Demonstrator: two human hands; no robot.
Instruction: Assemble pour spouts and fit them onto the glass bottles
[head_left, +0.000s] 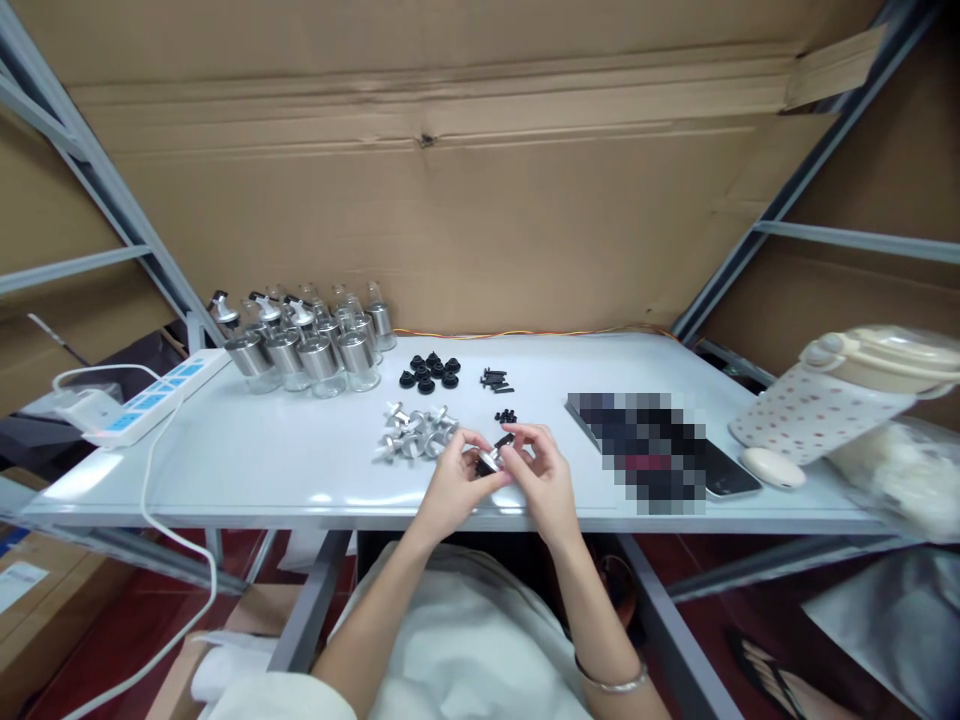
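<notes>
My left hand point(459, 483) and my right hand point(540, 475) meet near the table's front edge, fingers closed around a small bottle pourer spout point(489, 460) with a silver body and black parts. Fingertips cover part of it. Just left of my hands lies a heap of silver spout pieces point(411, 435). Beyond them sits a group of black ribbed stoppers point(427, 372). Small black sticks point(495, 379) and a few tiny black caps point(506, 416) lie behind my right hand.
Glass bottles with steel sleeves point(319, 360) stand at the back left, some topped with spouts. A power strip point(161, 395) with a white cable lies left. On the right are a tablet-like device point(731, 475), a cream oval case point(772, 467) and a spotted jug point(802, 410).
</notes>
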